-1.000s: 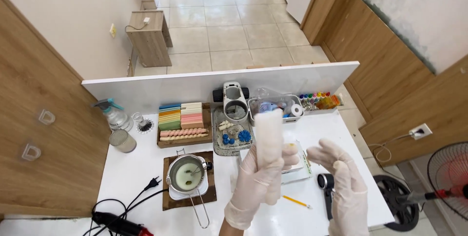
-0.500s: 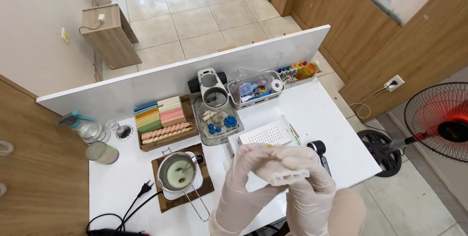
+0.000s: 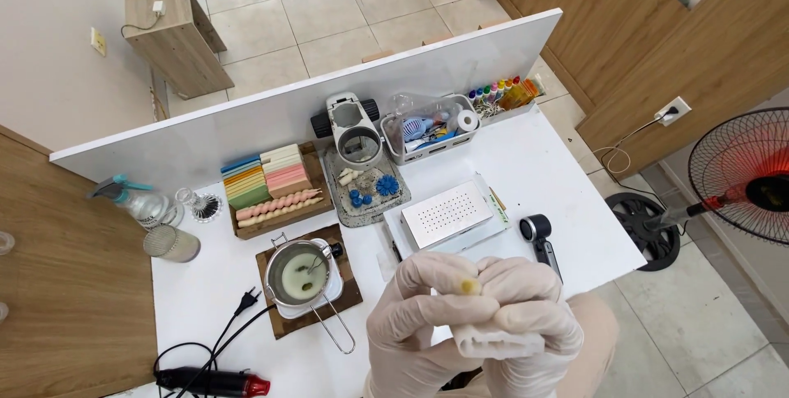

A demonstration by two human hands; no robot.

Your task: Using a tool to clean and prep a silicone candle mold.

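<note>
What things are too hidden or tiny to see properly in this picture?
Head view only:
- The pale mould: mostly wrapped by the left hand and right hand; its shape is unclear.
- The yellowish bit: too small to identify.
- The small bottles: too tiny for detail.
- The black and red tool: cut by the bottom edge.
</note>
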